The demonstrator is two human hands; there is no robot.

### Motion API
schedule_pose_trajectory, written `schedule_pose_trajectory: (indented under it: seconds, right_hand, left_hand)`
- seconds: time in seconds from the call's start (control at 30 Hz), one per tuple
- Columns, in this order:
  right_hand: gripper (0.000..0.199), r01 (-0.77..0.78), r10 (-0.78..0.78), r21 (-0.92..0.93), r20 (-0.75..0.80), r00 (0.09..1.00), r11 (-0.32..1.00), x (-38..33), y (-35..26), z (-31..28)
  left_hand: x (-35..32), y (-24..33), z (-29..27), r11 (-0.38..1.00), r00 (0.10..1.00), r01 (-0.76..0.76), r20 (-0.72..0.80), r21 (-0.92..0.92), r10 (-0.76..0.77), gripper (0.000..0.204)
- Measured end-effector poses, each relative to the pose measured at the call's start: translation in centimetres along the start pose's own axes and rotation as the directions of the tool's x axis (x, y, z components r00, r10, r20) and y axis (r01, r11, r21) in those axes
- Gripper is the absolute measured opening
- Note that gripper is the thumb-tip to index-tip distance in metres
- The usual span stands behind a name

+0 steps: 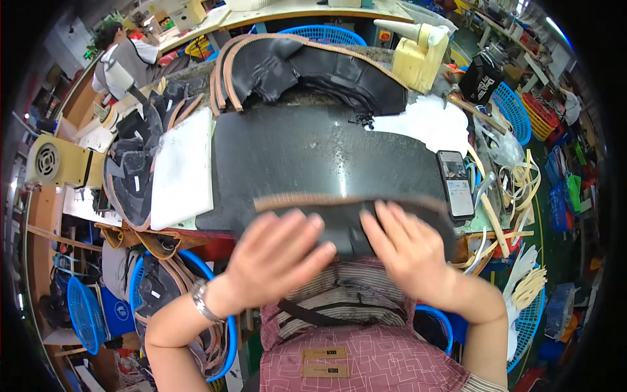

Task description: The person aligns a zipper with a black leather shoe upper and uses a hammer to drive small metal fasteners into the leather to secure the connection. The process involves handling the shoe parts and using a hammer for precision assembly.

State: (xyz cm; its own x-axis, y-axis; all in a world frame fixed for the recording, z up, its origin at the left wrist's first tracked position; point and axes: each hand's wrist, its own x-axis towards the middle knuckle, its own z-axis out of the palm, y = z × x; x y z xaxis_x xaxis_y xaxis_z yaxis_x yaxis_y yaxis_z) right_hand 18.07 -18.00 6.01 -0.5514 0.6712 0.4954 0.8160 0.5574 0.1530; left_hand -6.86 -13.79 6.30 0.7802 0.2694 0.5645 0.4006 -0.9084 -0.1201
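A black curved piece [339,225] with a brown ridged edge strip lies across the near edge of the dark work surface [300,150], slightly smeared by motion. Over its left end hovers or rests my left hand [271,258], blurred, its fingers stretched and spread; whether it touches cannot be told. My right hand [408,248] lies with straight fingers flat on the right part of the piece, and its thumb is hidden. Similar black pieces [320,72] with brown edges are stacked along the far side of the surface.
A white slab [183,170] stands left of the work surface, beside more black pieces [134,163]. To the right are a phone [456,183], white material [424,124] and loose strips [490,215]. A yellow container [418,59] stands far right. Blue baskets [232,340] flank me; another person [124,55] sits far left.
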Motion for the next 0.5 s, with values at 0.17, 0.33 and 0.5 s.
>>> schedule_pose_trajectory:
  seconds: [0.17,0.33,0.5]
  right_hand:
    - [0.06,-0.109,0.033,0.233,0.309,0.951,0.966,4.5,3.5,8.7]
    - [0.08,-0.22,0.237,0.186,-0.073,0.969,0.958,16.0,11.9,11.3]
    - [0.117,-0.657,0.502,0.117,0.551,0.667,0.744,22.6,26.1,18.3]
  left_hand:
    - [-0.6,-10.8,2.2,0.731,0.744,0.608,-0.097,-0.311,-0.661,0.073]
    - [-2.0,-26.9,4.9,0.217,0.377,0.817,0.212,-0.534,-0.902,0.094]
    - [-0.5,-39.5,12.5,-0.152,0.194,0.761,0.444,-0.631,-0.875,0.099]
